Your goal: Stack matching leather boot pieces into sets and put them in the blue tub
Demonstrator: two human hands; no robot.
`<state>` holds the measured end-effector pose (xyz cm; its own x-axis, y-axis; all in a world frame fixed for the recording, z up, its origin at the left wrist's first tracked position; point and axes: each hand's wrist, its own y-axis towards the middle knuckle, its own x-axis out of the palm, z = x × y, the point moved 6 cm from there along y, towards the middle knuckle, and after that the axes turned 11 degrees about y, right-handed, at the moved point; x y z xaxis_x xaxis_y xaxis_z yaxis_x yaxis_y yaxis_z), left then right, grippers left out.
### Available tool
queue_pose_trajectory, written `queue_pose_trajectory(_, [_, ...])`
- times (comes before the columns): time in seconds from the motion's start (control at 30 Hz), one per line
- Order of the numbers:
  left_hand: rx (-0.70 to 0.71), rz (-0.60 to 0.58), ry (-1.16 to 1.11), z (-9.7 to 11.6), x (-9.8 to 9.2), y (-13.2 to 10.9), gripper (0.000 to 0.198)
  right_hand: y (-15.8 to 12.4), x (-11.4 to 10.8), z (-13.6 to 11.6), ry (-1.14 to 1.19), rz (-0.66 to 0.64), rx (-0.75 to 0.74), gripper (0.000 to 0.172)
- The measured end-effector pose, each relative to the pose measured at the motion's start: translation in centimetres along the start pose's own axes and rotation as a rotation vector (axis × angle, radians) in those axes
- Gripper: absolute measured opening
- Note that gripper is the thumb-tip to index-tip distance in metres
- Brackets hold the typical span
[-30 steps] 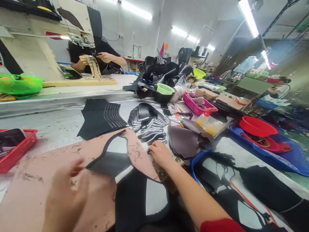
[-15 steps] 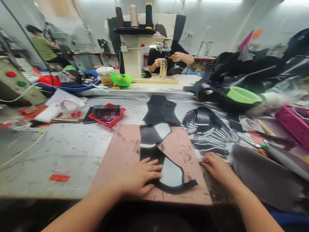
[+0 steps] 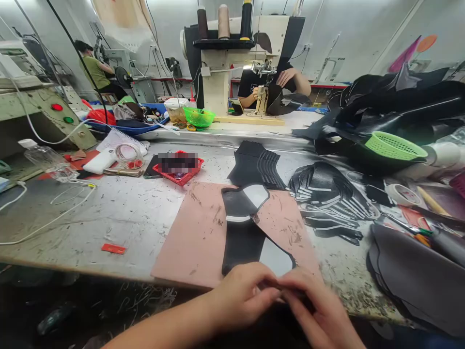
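A black leather-like cut piece with pale grey patches lies on a pink board in front of me. At its near edge, my left hand and my right hand meet, thumbs and fingertips pinched closely together. A narrow dark edge shows between the fingers, apparently the lower strip of this piece; the fingers hide most of it. Another black part with a grey patch and a white band lies at the far end of the piece.
A stack of black cut pieces lies behind the board, with white-edged black pieces to its right. Dark grey sheets overhang the front right. A red basket sits left. A sewing machine stands beyond, a person working behind it.
My left hand has left the flat of the black piece and moved right and nearer. My right hand has come left from the board's side to meet it. The view has shifted.
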<state>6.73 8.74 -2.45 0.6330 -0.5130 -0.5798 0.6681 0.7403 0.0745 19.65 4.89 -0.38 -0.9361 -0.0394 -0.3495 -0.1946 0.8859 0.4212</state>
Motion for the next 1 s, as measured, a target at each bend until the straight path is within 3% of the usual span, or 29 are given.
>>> queue_pose_trajectory(0.2, [-0.120, 0.038, -0.106, -0.9, 0.2, -0.6, 0.020, 0.3, 2.0, 0.2, 0.011, 0.089, 0.053, 0.009])
queue_pose_trajectory(0.33, [-0.144, 0.081, -0.032, -1.4, 0.1, -1.1, 0.016, 0.8, 2.2, -0.9, -0.181, 0.060, -0.049, 0.012])
queue_pose_trajectory(0.47, [-0.045, 0.160, 0.049, -1.2, 0.3, -1.3, 0.017, 1.2, 2.6, -2.6, -0.444, 0.073, -0.191, 0.013])
queue_pose_trajectory(0.6, [-0.084, 0.176, -0.044, -1.6, 0.4, -1.4, 0.018, 1.0, 2.8, -3.3, -0.477, 0.121, -0.268, 0.013])
queue_pose_trajectory(0.83, [-0.146, 0.145, -0.272, -1.8, 0.1, -1.9, 0.014, 0.0, 2.8, 0.3, -0.015, 0.078, 0.176, 0.008])
queue_pose_trajectory(0.9, [-0.191, 0.107, -0.469, -2.1, 0.6, -1.9, 0.009, -0.3, 2.9, 1.1, 0.145, 0.138, 0.283, 0.011])
queue_pose_trajectory(1.0, [-0.297, 0.009, -0.880, -2.9, 2.1, -1.8, 0.023, -0.8, 2.8, 2.5, 0.540, 0.310, 0.488, 0.022])
